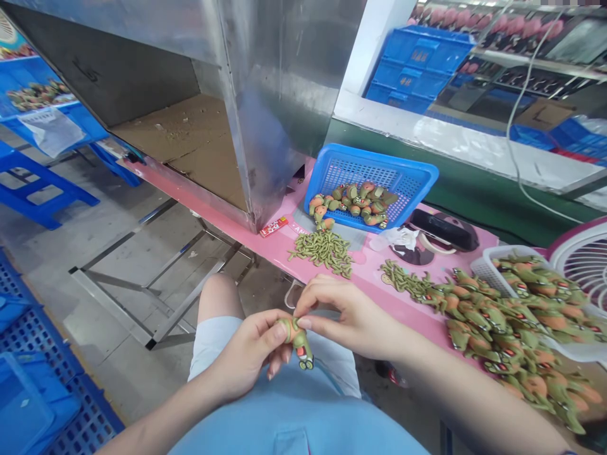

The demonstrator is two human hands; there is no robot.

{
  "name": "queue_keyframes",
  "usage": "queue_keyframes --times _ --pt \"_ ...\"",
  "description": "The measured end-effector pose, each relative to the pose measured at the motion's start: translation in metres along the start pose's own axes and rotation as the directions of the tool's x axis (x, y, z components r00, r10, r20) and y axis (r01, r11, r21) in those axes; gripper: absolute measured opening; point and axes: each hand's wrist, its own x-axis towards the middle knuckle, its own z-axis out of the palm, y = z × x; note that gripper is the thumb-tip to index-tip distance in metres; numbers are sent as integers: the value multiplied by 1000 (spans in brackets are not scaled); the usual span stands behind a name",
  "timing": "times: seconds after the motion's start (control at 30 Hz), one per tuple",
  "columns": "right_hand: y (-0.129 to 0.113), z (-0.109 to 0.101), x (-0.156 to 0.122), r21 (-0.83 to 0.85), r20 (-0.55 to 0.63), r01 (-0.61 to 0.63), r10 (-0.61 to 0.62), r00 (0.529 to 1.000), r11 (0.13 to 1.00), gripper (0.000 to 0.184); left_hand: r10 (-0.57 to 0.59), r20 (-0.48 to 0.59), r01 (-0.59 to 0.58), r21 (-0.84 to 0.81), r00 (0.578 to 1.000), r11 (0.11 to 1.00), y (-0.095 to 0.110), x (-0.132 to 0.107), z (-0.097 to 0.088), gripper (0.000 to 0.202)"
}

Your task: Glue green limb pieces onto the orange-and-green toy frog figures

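My left hand (253, 346) is wrapped round a small green-and-orange toy animal figure (300, 341), held above my lap. Its head, with round white-and-black eyes and a red patch, points down. My right hand (339, 314) pinches with thumb and forefinger at the figure's upper side. The fingertips hide whether a separate small part sits between them. On the pink table beyond my hands lies a pile of thin green curved pieces (325, 251). A smaller heap of such pieces (405, 279) lies to its right. Several similar toy figures (488, 309) are piled at the right.
A blue basket (417, 174) with several toy bodies stands behind the green pieces. A metal hood (289, 95) rises at the table's left. A black case (443, 229), a white basket (484, 265) of figures and a fan (585, 265) are on the right. Blue crates (412, 63) stand behind.
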Motion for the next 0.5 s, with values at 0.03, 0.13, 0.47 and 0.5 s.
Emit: queue_keyframes --times 0.03,0.13,0.47,0.5 --pt "0 0 2 37 21 -38 37 999 999 3 -6 -2 6 7 1000 1000 -1 0 -1 47" --pt "2 1 4 115 47 -97 92 995 989 7 -13 -5 13 17 1000 1000 -3 0 -3 46" --pt "2 6 0 97 44 -125 121 992 987 14 -33 5 33 8 999 999 -4 -2 -1 44" --pt "2 6 0 87 45 -126 123 991 988 14 -34 3 34 7 999 999 -4 -2 -1 44"
